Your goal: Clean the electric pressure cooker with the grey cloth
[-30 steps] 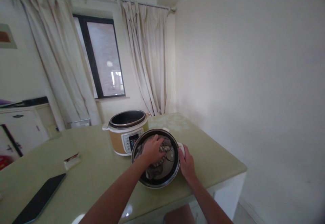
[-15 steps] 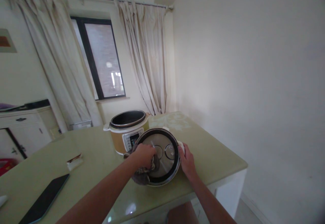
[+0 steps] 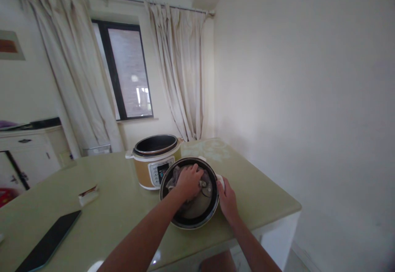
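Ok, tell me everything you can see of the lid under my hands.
The lid is round, lying inner side up on the green table, beside the cooker base. It shows a shiny metal inner plate with a small round fitting, a black rim and a white handle. The left hand presses a grey cloth into it; the right hand grips its handle side.

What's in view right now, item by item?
lid: one, steel with black rim, on table's near edge
cloth: one, grey, on lid under left hand
cooker base: one, tan and white, open, behind lid
flat device: one, black, table's near left
packet: one, white, left of cooker base
table: one, pale green
curtains: two, cream, flanking window
cabinet: one, white, far left
left hand: one, pressing cloth
right hand: one, holding lid's right edge
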A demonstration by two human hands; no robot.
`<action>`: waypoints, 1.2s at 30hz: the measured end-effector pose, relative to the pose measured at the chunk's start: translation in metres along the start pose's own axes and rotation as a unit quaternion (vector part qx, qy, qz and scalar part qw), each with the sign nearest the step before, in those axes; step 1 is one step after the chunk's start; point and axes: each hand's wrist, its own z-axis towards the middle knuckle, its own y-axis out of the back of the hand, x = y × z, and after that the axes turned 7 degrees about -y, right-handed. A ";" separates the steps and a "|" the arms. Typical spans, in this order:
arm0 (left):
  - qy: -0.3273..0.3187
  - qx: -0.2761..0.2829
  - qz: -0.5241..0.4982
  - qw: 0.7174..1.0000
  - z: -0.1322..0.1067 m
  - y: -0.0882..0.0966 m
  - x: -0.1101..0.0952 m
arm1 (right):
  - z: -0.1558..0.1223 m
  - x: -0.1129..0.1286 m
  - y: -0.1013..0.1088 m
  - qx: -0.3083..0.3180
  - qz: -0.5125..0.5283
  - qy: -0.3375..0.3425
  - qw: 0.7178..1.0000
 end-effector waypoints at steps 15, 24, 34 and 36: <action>-0.026 0.260 -0.020 0.965 -0.037 0.023 0.041 | -0.002 0.000 -0.002 0.012 0.032 0.004 0.999; 0.026 0.097 0.084 0.991 -0.022 0.025 0.037 | -0.002 0.001 -0.002 0.010 0.012 -0.005 1.000; -0.014 0.015 -0.006 1.000 0.003 0.001 0.003 | 0.000 -0.002 -0.001 0.008 0.003 -0.010 1.000; -0.018 0.049 -0.042 0.998 -0.001 0.001 0.006 | 0.001 -0.002 -0.001 0.003 0.004 -0.008 1.000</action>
